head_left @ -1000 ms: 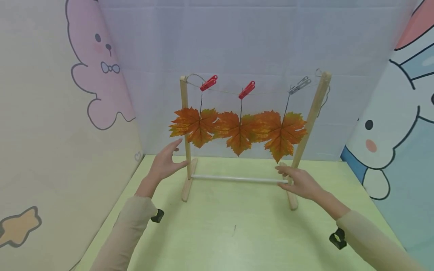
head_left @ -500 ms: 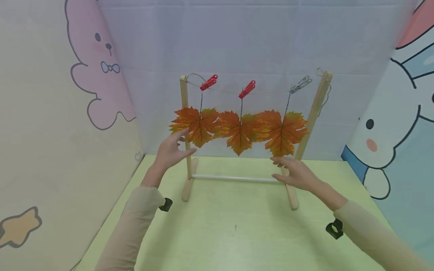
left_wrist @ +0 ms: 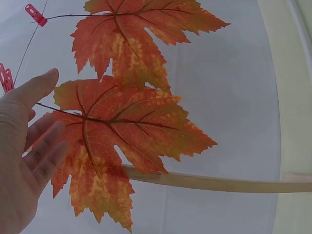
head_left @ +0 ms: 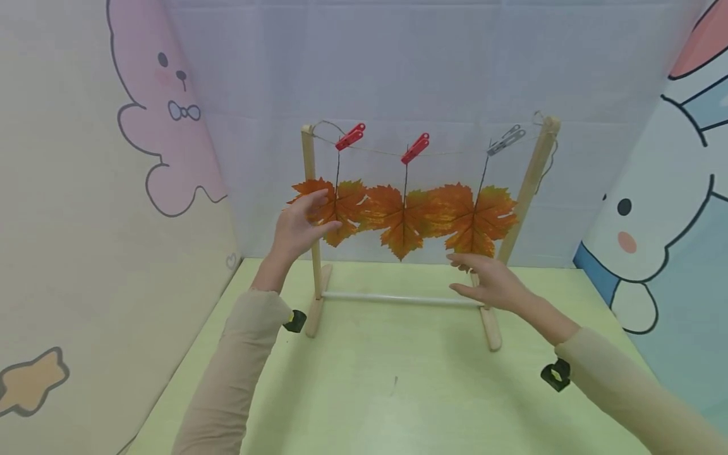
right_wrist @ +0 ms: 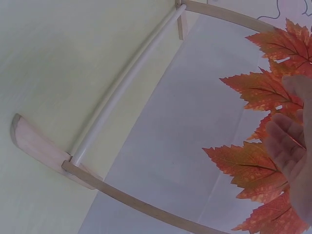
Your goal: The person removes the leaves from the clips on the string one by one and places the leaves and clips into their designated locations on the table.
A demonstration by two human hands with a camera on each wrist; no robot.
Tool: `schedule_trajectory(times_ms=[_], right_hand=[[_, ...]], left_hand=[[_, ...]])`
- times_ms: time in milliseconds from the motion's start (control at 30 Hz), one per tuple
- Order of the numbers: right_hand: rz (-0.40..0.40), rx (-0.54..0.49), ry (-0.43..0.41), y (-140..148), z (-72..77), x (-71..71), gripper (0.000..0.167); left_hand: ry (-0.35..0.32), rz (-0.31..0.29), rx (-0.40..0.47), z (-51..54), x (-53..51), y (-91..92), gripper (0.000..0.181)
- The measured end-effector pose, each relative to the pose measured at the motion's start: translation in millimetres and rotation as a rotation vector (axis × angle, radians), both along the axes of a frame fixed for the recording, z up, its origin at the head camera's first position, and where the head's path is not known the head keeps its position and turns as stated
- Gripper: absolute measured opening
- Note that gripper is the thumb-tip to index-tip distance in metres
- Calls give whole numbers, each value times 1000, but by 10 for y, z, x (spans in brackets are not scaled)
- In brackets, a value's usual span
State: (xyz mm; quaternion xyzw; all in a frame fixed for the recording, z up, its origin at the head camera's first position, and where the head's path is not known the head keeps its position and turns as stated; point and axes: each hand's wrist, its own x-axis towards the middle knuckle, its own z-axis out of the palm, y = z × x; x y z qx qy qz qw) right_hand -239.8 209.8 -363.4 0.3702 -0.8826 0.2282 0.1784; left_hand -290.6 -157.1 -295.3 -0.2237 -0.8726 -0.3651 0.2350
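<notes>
Spread loosely, the left hand is in front of the left orange leaf; the right hand, likewise spread, is near the right leaf. These and a middle leaf hang from clothespins on a string between posts.

No text, label, brand or number can be read on the clips, leaves, stand or table. What can be made out is drawn on the left wall: a small heart toward its far end and an orange star at its near end. The dark stroke on the table and the yellow patch on the left black piece may or may not be print; both show too small to tell.
</notes>
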Motion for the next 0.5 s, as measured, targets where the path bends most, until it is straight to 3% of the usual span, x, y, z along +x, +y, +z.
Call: schedule_trajectory(times_ms=[200, 500], right_hand=[[13, 15, 7, -54, 80, -35, 54], [51, -1, 60, -132, 186, -72, 53]], left_hand=[[-11, 36, 43, 90, -42, 56, 53], [83, 84, 42, 188, -105, 127, 43]])
